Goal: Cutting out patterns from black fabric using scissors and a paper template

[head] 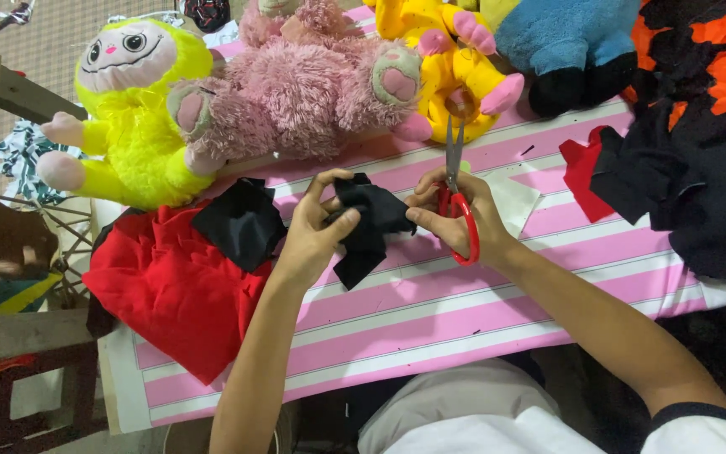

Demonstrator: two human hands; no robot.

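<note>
We are pinching the black cloth [369,220] with our left hand [317,231] and gripping the red scissors [457,202] with our right hand [455,210] mid-frame, so close fingers could get snipped.

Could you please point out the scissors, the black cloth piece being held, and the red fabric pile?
scissors [455,151]: head view, on the metal blades.
black cloth piece [371,214]: head view, on its middle fold.
red fabric pile [170,290]: head view, on its centre.

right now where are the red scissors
In the head view, the red-handled scissors are right of centre, held in the right hand over the pink striped cloth, blades pointing up toward the yellow plush toy, beside the black fabric piece.
</note>
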